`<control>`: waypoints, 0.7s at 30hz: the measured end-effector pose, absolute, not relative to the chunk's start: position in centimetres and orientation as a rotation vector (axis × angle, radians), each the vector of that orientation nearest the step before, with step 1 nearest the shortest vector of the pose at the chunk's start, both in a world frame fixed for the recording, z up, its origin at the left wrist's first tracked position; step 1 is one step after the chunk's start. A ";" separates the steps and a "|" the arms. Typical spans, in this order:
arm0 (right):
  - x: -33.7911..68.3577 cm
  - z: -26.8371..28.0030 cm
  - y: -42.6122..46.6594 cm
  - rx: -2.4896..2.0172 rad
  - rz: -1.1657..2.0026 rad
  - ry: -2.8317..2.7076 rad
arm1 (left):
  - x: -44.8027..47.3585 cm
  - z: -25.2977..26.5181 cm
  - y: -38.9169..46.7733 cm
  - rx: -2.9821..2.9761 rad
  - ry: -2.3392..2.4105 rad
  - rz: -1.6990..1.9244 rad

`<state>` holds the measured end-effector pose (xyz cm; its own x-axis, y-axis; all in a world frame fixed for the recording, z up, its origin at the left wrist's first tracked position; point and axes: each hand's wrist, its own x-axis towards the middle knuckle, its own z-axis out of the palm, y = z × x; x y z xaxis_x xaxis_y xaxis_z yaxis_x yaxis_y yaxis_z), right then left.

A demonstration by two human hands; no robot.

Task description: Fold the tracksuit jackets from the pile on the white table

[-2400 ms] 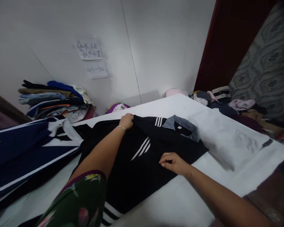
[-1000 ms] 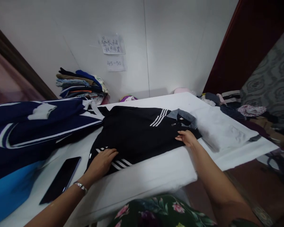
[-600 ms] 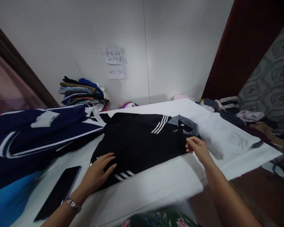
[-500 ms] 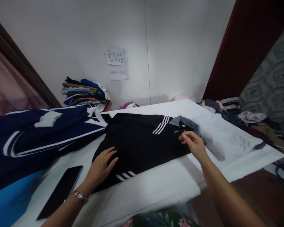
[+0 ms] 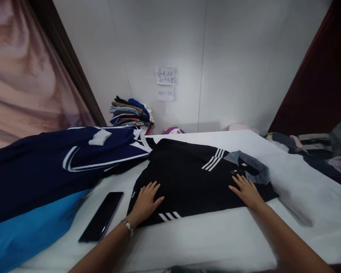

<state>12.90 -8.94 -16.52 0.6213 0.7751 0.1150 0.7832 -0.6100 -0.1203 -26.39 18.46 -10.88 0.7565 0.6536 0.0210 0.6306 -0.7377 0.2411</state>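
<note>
A black shirt (image 5: 184, 174) with a grey collar and white stripes lies spread out sideways on the white table (image 5: 216, 239), its collar to the right. My left hand (image 5: 146, 201) rests flat on its lower left part, fingers spread. Near the collar, my right hand (image 5: 246, 191) lies on the cloth with its fingers stretched out. Neither hand grips anything. A dark phone (image 5: 102, 217) lies just left of my left hand.
Navy garments with white trim (image 5: 85, 155) are heaped at the left, over a bright blue cloth (image 5: 36, 231). Folded clothes (image 5: 130, 112) are stacked against the wall, below handwritten paper notes (image 5: 167, 84). More clothes (image 5: 309, 142) lie beyond the table at right.
My right hand has gone from a pinch above the collar area to lying stretched out on the shirt. My left hand stays on the cloth. The view has turned left.
</note>
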 end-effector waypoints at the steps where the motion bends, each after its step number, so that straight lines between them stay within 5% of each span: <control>1: 12.8 -16.2 -8.8 -2.670 -0.085 -1.289 | -26.4 -10.5 18.6 2.698 1.011 0.148; 7: 9.8 -11.9 -6.5 -2.380 -0.301 -1.462 | -24.9 -8.1 20.9 2.619 1.057 0.422; 21: 8.0 -14.3 -4.3 -2.449 0.048 -1.710 | -18.5 -6.1 32.1 1.986 1.446 0.466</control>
<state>8.00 -4.30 -14.34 0.3482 0.9354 0.0616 0.9305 -0.3369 -0.1440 -18.54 32.07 -6.05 0.3348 0.9390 -0.0790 0.7160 -0.1990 0.6692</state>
